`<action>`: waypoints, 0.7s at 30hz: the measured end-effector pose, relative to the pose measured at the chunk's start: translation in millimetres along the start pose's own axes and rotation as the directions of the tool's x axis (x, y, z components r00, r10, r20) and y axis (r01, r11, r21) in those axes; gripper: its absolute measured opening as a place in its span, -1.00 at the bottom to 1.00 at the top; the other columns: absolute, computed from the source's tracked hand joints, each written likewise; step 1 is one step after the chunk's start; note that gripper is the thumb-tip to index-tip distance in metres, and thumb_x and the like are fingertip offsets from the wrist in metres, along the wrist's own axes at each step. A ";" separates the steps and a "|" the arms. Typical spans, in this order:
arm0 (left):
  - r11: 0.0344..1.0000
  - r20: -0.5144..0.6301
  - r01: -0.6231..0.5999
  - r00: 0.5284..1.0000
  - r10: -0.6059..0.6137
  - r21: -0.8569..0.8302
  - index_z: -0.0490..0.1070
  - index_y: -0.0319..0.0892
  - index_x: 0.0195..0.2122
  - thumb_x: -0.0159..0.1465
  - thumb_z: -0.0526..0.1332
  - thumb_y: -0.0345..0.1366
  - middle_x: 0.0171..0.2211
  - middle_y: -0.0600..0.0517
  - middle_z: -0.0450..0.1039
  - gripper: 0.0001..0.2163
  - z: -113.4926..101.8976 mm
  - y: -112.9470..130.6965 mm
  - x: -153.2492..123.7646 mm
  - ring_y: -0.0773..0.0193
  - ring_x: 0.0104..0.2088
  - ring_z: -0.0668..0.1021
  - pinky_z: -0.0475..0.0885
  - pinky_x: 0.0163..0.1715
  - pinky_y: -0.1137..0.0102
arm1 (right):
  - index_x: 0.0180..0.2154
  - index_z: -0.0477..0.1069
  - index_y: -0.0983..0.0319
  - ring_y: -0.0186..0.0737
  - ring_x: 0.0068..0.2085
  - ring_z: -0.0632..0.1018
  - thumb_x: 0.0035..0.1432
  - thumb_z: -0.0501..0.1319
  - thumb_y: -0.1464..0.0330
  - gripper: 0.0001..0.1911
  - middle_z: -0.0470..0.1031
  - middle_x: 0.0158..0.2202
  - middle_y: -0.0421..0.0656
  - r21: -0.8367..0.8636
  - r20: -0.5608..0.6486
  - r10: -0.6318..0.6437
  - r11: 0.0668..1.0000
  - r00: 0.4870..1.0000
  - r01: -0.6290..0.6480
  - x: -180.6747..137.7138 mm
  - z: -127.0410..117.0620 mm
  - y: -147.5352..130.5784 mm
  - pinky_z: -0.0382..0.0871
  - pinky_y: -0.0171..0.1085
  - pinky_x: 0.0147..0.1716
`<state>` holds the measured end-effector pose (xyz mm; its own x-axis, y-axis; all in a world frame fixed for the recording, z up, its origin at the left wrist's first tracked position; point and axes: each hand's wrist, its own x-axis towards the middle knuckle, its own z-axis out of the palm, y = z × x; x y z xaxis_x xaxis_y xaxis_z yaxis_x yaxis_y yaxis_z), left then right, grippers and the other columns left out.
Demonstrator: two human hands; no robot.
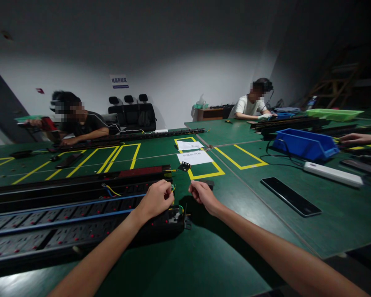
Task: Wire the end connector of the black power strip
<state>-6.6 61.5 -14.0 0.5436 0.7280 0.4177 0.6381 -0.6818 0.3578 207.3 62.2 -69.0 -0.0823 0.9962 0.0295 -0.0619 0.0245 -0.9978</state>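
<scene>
"Strips (92, 227)?"
"Lower left of the frame, on the counter (170, 268)."
"Left grip (156, 199)?"
"Over their right ends, mid-frame — fingers curled beside wires (173, 188); pinching or not, cannot tell."
"Right grip (204, 197)?"
"Just right of centre, apart from the strips — fingers curled in; holding or bare, cannot tell."

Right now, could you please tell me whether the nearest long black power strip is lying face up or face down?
Face up: the power strip shows its sockets and red dots along the top.
</scene>
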 end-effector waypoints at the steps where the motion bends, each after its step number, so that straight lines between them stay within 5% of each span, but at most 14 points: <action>1: 1.000 0.007 -0.008 1.000 0.008 0.012 0.27 -0.17 -0.48 0.19 0.16 -0.46 -0.43 0.07 0.32 -0.88 -0.3 0.8 -0.3 0.34 -0.42 0.39 0.28 -0.40 0.44 | -0.49 0.37 0.23 -0.44 -0.68 0.19 0.22 0.07 0.04 -0.56 0.20 -0.69 -0.32 -0.001 0.001 0.000 1.000 1.000 0.000 0.0 0.1 0.0 -0.05 -0.39 -0.68; 21: 0.991 0.074 -0.040 0.997 0.031 0.129 0.30 -0.16 -0.42 0.16 0.12 -0.48 -0.40 0.04 0.35 -0.92 -3.0 9.4 -1.1 0.31 -0.41 0.41 0.28 -0.38 0.41 | -0.50 0.37 0.23 -0.43 -0.67 0.19 0.20 0.08 0.04 -0.56 0.21 -0.68 -0.31 -0.015 -0.007 0.000 1.000 1.000 0.000 -2.0 1.4 -3.2 -0.05 -0.39 -0.67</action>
<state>-2.8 54.0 -8.6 0.6017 0.7101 0.3656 0.6807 -0.6954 0.2303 206.3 60.0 -65.8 -0.0756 0.9967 0.0295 -0.0472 0.0260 -0.9985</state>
